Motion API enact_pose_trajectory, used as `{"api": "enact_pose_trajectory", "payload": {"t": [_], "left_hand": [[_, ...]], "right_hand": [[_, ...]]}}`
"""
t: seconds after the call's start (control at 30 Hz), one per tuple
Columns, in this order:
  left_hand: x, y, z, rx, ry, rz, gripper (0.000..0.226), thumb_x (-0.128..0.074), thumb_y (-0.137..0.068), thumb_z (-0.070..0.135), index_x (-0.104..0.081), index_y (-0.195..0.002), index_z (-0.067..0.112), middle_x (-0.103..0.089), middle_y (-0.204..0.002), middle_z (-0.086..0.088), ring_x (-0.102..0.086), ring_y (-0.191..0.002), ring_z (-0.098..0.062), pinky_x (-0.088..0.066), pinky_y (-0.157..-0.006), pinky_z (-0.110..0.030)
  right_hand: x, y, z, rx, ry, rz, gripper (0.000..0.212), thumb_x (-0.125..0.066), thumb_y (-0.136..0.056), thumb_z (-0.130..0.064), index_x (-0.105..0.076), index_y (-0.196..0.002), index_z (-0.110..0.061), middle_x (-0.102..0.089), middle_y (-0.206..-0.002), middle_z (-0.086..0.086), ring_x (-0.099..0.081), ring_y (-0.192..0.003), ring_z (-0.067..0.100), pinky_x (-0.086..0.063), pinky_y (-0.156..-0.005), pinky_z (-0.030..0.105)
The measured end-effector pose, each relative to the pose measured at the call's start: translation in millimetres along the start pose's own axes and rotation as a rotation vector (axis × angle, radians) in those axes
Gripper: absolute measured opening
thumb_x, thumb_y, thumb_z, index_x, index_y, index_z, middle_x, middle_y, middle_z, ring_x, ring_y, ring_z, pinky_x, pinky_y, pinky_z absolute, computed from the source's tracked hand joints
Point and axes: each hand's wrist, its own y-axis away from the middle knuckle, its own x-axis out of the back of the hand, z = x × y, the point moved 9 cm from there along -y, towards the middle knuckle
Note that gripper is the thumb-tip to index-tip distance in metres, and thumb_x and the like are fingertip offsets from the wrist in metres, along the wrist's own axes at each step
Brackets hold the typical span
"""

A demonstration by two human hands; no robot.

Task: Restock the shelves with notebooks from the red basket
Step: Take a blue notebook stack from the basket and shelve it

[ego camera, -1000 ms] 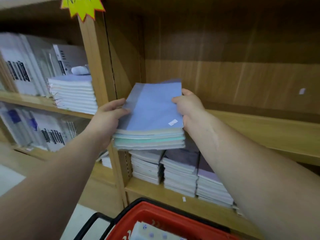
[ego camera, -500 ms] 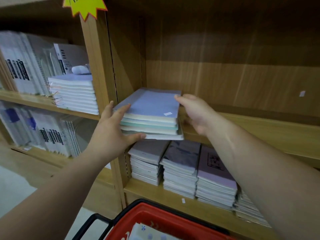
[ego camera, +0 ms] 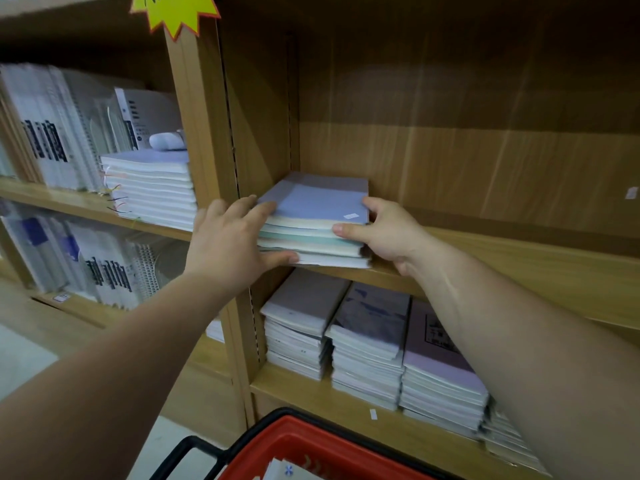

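Observation:
A stack of notebooks (ego camera: pixel 315 202) with a blue-violet top cover lies on the middle shelf board (ego camera: pixel 519 258), in its left corner beside the upright post. My left hand (ego camera: pixel 225 244) presses against the stack's left front, straight fingers on the top edge and thumb along the bottom. My right hand (ego camera: pixel 391 233) wraps the stack's right front corner, thumb across the front edge; its fingers are hidden behind the stack. The red basket (ego camera: pixel 298 441) sits at the bottom, with a notebook (ego camera: pixel 284 471) showing inside.
Three stacks of notebooks (ego camera: pixel 367 327) fill the shelf below. The wooden upright post (ego camera: pixel 201 133) splits off a left bay with another stack (ego camera: pixel 149 181) and standing spiral notebooks. A yellow star tag (ego camera: pixel 173 12) hangs at the top. The board runs bare to the right of the stack.
The stack went from being carried in the air to lying on the shelf, pushed back into the left corner. My left hand moved from its front onto its left edge.

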Motion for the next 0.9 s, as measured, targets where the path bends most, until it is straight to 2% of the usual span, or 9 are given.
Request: {"api": "enact_pose_trajectory", "payload": {"t": [0.07, 0.1, 0.13, 0.23, 0.3, 0.5, 0.63, 0.77, 0.9], "left_hand": [[-5, -1, -9, 0.046, 0.063, 0.006, 0.098, -0.055, -0.065, 0.087, -0.051, -0.142, 0.027, -0.053, -0.145, -0.007, -0.051, -0.121, -0.038, -0.04, -0.102, -0.052], [-8, 0, -13, 0.073, 0.089, 0.011, 0.098, -0.058, -0.064, 0.086, -0.051, -0.141, 0.026, -0.053, -0.144, -0.007, -0.051, -0.122, -0.038, -0.04, -0.103, -0.052], [-9, -1, -16, 0.086, 0.092, 0.023, 0.098, -0.06, -0.064, 0.085, -0.051, -0.141, 0.026, -0.053, -0.142, -0.006, -0.05, -0.121, -0.038, -0.04, -0.102, -0.052], [-9, -10, -22, 0.09, 0.014, 0.068, 0.092, -0.068, -0.065, 0.079, -0.052, -0.139, 0.026, -0.056, -0.133, -0.007, -0.049, -0.118, -0.037, -0.041, -0.097, -0.052], [-10, -18, -26, 0.104, -0.033, 0.061, 0.084, -0.07, -0.069, 0.074, -0.055, -0.136, 0.025, -0.057, -0.127, -0.008, -0.048, -0.115, -0.036, -0.041, -0.095, -0.05], [-12, -27, -24, 0.056, -0.081, 0.075, 0.076, -0.078, -0.069, 0.064, -0.061, -0.13, 0.022, -0.059, -0.116, -0.012, -0.05, -0.108, -0.037, -0.044, -0.09, -0.049], [-16, -24, 8, -0.13, 0.096, 0.079, 0.076, -0.078, -0.074, 0.058, -0.056, -0.14, 0.026, -0.057, -0.136, -0.011, -0.05, -0.124, -0.035, -0.043, -0.101, -0.05], [-25, -32, 32, -0.228, 0.214, -0.008, 0.08, -0.077, -0.077, 0.056, -0.048, -0.148, 0.032, -0.048, -0.151, -0.006, -0.043, -0.139, -0.03, -0.032, -0.114, -0.054], [-36, -40, 31, -0.173, 0.243, -0.052, 0.072, -0.073, -0.077, 0.06, -0.051, -0.143, 0.04, -0.055, -0.146, 0.002, -0.046, -0.137, -0.021, -0.03, -0.114, -0.051]], "right_hand": [[4, -2, 7, 0.023, 0.02, 0.021, 0.087, -0.076, -0.09, -0.029, -0.026, -0.159, -0.014, -0.051, -0.142, 0.003, -0.047, -0.074, 0.006, -0.046, -0.061, 0.003], [5, -3, 12, 0.017, 0.034, 0.026, 0.083, -0.073, -0.092, -0.029, -0.026, -0.159, -0.015, -0.048, -0.147, 0.005, -0.042, -0.105, -0.006, -0.041, -0.055, 0.0], [4, -2, 12, 0.01, 0.064, 0.029, 0.081, -0.072, -0.094, -0.03, -0.027, -0.159, -0.016, -0.045, -0.151, 0.004, -0.054, -0.079, -0.005, -0.039, -0.054, -0.002], [3, -7, 14, 0.028, 0.045, 0.01, 0.08, -0.074, -0.091, -0.034, -0.032, -0.158, -0.02, -0.039, -0.158, -0.001, -0.059, -0.116, 0.008, -0.036, -0.088, 0.005], [0, -12, 13, 0.042, 0.025, -0.009, 0.081, -0.075, -0.089, -0.036, -0.034, -0.157, -0.021, -0.034, -0.162, 0.001, -0.039, -0.143, 0.016, -0.03, -0.104, 0.019], [-16, -26, 16, 0.067, 0.085, -0.021, 0.091, -0.075, -0.085, -0.051, -0.028, -0.159, -0.026, -0.03, -0.164, -0.002, -0.03, -0.149, 0.018, -0.027, -0.12, 0.035], [-19, -26, 18, 0.077, 0.037, -0.061, 0.128, -0.076, -0.055, -0.084, -0.027, -0.159, -0.027, -0.037, -0.161, -0.006, -0.038, -0.145, 0.012, -0.031, -0.121, 0.041], [-19, -23, 16, 0.069, 0.111, -0.028, 0.084, -0.063, -0.093, -0.055, -0.027, -0.159, -0.019, -0.032, -0.163, -0.001, -0.03, -0.149, 0.015, -0.023, -0.123, 0.033], [-20, -30, 20, 0.074, 0.22, -0.027, 0.079, -0.059, -0.097, -0.049, -0.022, -0.161, -0.021, -0.027, -0.165, -0.002, -0.028, -0.15, 0.014, -0.024, -0.123, 0.034]]}}
